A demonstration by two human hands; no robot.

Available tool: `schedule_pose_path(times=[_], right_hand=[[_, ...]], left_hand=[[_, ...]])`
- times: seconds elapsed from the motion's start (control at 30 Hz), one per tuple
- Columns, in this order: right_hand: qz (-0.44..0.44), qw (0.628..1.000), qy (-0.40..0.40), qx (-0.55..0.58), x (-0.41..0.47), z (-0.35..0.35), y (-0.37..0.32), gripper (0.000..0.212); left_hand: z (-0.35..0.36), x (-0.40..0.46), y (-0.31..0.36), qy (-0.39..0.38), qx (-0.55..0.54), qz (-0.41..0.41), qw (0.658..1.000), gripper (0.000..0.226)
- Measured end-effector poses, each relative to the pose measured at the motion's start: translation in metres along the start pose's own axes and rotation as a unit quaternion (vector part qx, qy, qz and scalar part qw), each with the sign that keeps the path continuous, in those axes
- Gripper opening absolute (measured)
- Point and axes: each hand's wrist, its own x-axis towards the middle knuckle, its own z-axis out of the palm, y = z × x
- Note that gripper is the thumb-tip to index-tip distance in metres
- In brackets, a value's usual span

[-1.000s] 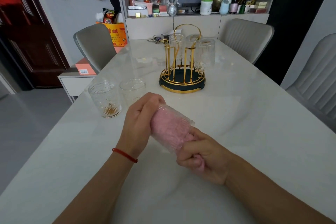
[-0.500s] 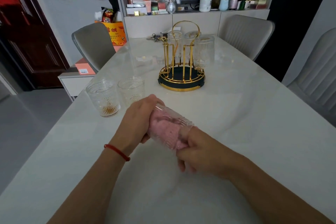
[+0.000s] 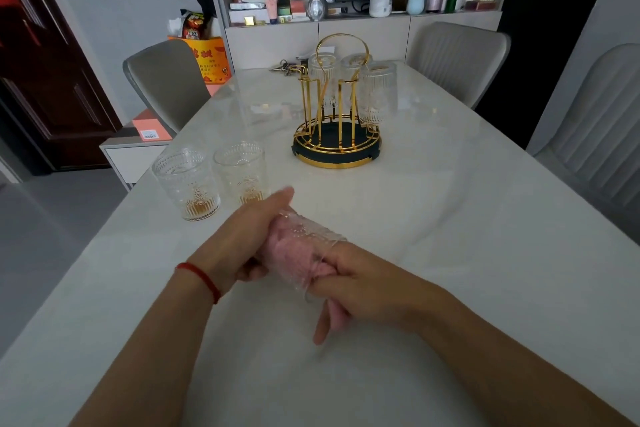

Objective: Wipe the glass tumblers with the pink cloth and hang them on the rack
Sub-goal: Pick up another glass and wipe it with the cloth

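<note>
The left hand (image 3: 242, 236) wraps around the closed end of a tumbler (image 3: 304, 253) held on its side above the table (image 3: 450, 253), low in the middle of the view, with the fingers curled over the glass and the forefinger stretched along its far side. A red string (image 3: 201, 279) circles that wrist. The tumbler's mouth faces right and near, toward the right hand (image 3: 360, 284), whose fingers are pushed into the mouth and bunched on the cloth (image 3: 294, 250); the pink cloth fills the inside of the glass and shows through its patterned wall, and a small end of it hangs below the right hand. So the glass lies between the two hands, touching both, the left outside it and the right partly inside. Just beyond the left hand, two more tumblers stand upright side by side on the table, the left glass (image 3: 187, 182) and the right glass (image 3: 240, 172), each with an amber tint at the bottom. Farther off, at mid table, stands the rack (image 3: 336, 146), gold wire on a dark round base, with three tumblers hung mouth down on its far and right pegs (image 3: 375, 94). Keys (image 3: 285, 66) lie at the far edge behind it. Grey chairs stand round the table.
</note>
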Motion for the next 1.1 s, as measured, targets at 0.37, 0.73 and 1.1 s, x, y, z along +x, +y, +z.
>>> schedule_pose_path(times=[0.37, 0.73, 1.1], right_hand=[[0.012, 0.840, 0.017, 0.543, 0.007, 0.005, -0.011, 0.022], [-0.019, 0.997, 0.046, -0.062, -0.003, -0.005, -0.002, 0.018], [-0.015, 0.929, 0.084, 0.361, 0.005, 0.000, -0.007, 0.034]], left_hand=[[0.017, 0.011, -0.010, 0.087, -0.182, 0.042, 0.979, 0.032], [0.019, 0.003, 0.000, 0.045, -0.088, 0.022, 0.995, 0.028], [0.028, 0.002, 0.000, 0.124, -0.204, 0.038, 0.970, 0.031]])
